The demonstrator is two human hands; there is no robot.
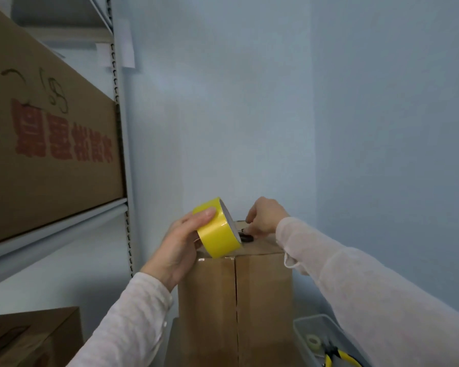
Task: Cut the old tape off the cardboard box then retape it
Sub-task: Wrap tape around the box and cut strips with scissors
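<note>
The cardboard box [235,300] is seen at lower centre of the frame, standing tall against a pale blue wall [249,102]. Its near face is split by a vertical seam running down the middle; the seam looks cut, w/ a strip of clear old tape [216,259] visible at the top edge, left of the seam.

A roll of yellow tape [217,229] is held above the box's top front edge, tilted, its white inner core turned toward upper right. It is gripped by the left hand [180,247], thumb laid across the outer yellow band, fingers behind the roll & mostly hidden.

The right hand [266,217] is placed on the box top just right of the roll, fingers curled down & pinched at a small dark object [245,237] lying there; what the object is can't be told, nor whether it is actually gripped. Both arms are covered by light knit sleeves.

At lower right, a clear plastic bin [306,329] is set beside the box; a small clear tape roll [313,341] & yellow-handled pliers [337,357] are held in it.

At left, a metal shelf rack [122,154] is seen, w/ a large carton [51,144] bearing red printed characters & handwritten marks on its shelf. Another brown carton [32,337] is partly seen at lower left.
</note>
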